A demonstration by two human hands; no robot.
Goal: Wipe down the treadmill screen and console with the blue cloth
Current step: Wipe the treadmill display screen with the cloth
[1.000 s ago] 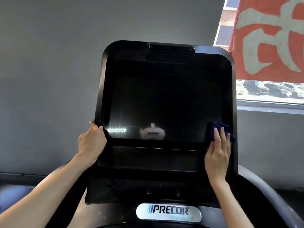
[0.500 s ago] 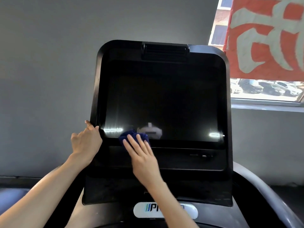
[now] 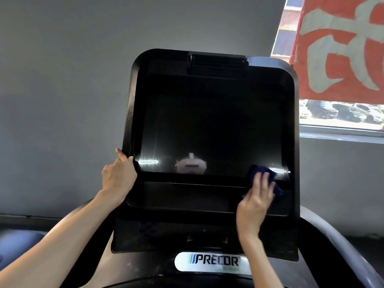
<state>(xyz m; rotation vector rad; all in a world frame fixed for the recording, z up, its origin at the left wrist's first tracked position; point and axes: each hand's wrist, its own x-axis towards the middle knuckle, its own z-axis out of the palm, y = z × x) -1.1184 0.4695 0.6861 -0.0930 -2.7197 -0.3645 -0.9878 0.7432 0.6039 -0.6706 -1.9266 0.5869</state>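
Blue cloth (image 3: 260, 169) mostly beneath right hand (image 3: 256, 197)

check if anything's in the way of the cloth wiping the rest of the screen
Nothing visible. The right hand presses the cloth on the screen's lower right corner, and the glass above and to its left is bare. The left hand holds the console's left edge, off the glass.

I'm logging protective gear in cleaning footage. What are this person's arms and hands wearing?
The left arm and right arm are bare to the frame's edge, with no sleeve in view. The left hand and right hand are ungloved; no watch, bracelet or ring shows.
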